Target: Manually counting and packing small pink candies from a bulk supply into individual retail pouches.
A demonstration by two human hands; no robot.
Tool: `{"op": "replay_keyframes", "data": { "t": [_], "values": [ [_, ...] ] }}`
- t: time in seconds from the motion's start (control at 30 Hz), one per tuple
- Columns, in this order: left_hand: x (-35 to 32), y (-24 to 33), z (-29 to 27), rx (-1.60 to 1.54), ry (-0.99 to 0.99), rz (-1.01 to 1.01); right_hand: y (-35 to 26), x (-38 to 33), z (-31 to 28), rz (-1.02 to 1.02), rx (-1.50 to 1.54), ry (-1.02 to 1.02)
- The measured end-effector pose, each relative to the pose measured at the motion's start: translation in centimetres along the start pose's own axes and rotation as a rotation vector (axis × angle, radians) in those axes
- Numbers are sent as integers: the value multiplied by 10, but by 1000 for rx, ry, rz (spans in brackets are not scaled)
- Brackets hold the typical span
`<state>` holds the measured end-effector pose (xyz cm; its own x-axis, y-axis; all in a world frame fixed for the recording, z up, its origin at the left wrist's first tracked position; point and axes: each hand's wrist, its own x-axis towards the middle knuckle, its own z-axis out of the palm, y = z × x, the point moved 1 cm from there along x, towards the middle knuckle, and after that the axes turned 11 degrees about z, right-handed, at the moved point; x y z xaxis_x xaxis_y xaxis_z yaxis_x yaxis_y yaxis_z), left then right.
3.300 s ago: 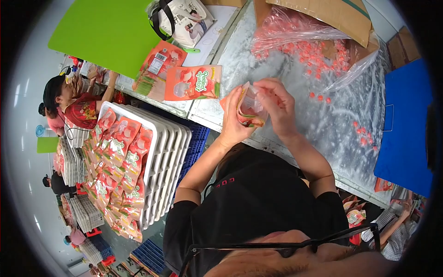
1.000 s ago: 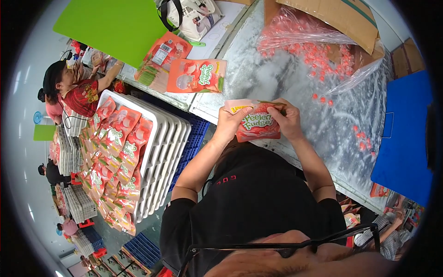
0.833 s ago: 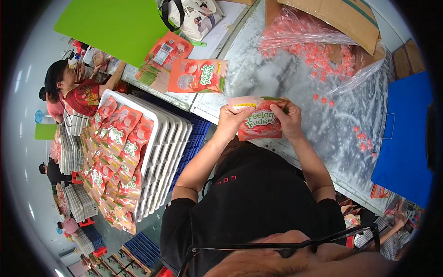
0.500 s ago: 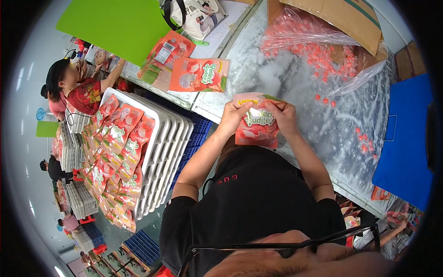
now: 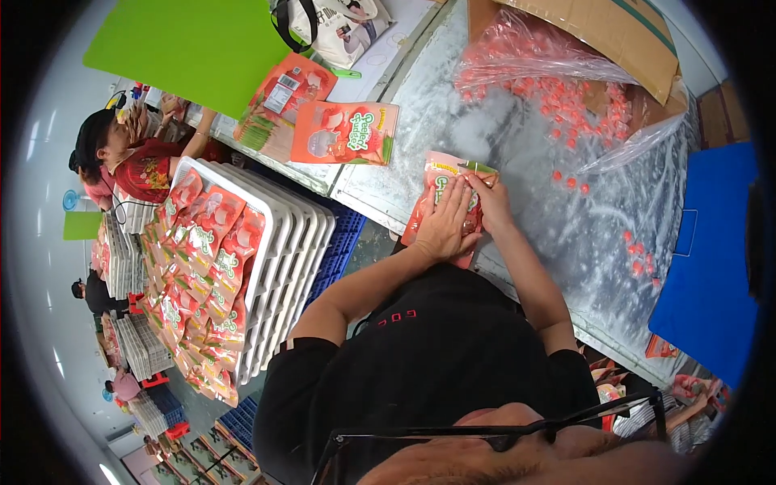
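A red and pink candy pouch (image 5: 436, 168) lies at the near edge of the metal worktable (image 5: 517, 234), in front of my body. My left hand (image 5: 446, 226) rests flat across its front with the fingers stretched out. At the pouch's upper right corner, my right hand (image 5: 493, 202) pinches the edge between thumb and fingers. The lower part of the pouch is mostly covered by my left hand. To the left on the table lie more pouches: a stack with the front up (image 5: 347, 133) and others with the back up (image 5: 295, 85).
Small red wrapped candies (image 5: 525, 101) spill from a plastic-lined cardboard box (image 5: 622, 40) at the far right. White trays (image 5: 283, 242) stand stacked at left, the top one heaped with pouches (image 5: 202, 259). A blue panel (image 5: 707, 250) borders the right. Co-workers (image 5: 145, 166) sit beyond the trays.
The pouch has gone from being held up by both hands to lying lower at the table edge. My left hand has left its top corner and flattened onto its front.
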<state>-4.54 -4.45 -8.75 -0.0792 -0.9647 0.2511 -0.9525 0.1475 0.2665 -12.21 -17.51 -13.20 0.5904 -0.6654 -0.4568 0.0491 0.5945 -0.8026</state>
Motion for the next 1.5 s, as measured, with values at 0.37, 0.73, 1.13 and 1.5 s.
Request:
{"op": "replay_keyframes", "data": {
  "t": [0.37,0.73,1.13,1.5],
  "values": [
    [-6,-24,-17,-273,490,-409,-21,-15,-2,10,-31,-89],
    [-57,-76,-126,-1046,836,-725,-36,-6,98,-83,-138,-463],
    [-425,-343,-300,1000,1435,-1264,-93,17,-49,-59,-302,-193],
    [-174,-271,-292,865,729,-892,-167,61,-195,-875,-1149,907]
  ]
}}
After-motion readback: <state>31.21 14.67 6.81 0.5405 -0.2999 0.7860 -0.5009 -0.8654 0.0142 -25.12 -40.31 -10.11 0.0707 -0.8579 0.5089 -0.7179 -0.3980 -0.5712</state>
